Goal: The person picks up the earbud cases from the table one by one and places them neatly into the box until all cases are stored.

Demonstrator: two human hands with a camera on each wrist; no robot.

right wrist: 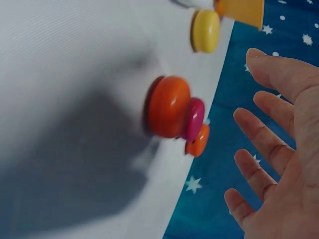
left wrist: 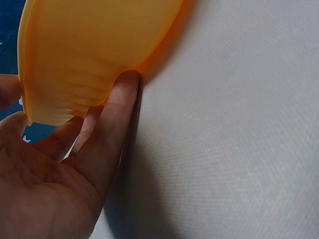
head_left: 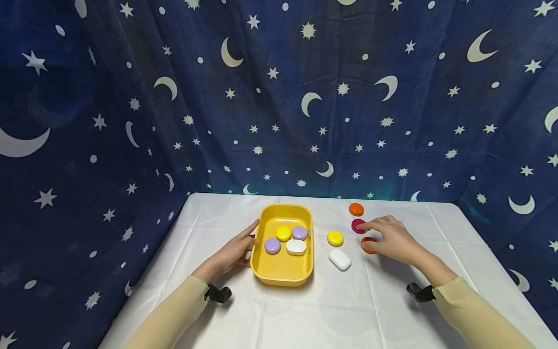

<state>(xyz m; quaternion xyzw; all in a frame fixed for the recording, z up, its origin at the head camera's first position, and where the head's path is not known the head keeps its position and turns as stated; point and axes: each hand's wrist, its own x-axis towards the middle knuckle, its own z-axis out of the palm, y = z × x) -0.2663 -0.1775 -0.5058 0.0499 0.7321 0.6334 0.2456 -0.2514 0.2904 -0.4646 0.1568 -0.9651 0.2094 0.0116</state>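
Observation:
My left hand holds the left side of a yellow tray, its fingers along the outer wall and at the rim. Inside the tray lie a yellow disc, two lilac discs and a white rounded piece. My right hand hovers over the right of the table with fingers spread and nothing in them. Below and beside its fingers are a dark pink disc and an orange-red disc, both glossy and partly covered in the head view.
Another orange disc lies near the table's far edge. Between the tray and my right hand sit a yellow disc and a white rounded block. A white cloth covers the table; dark blue star-patterned curtains stand behind and beside it.

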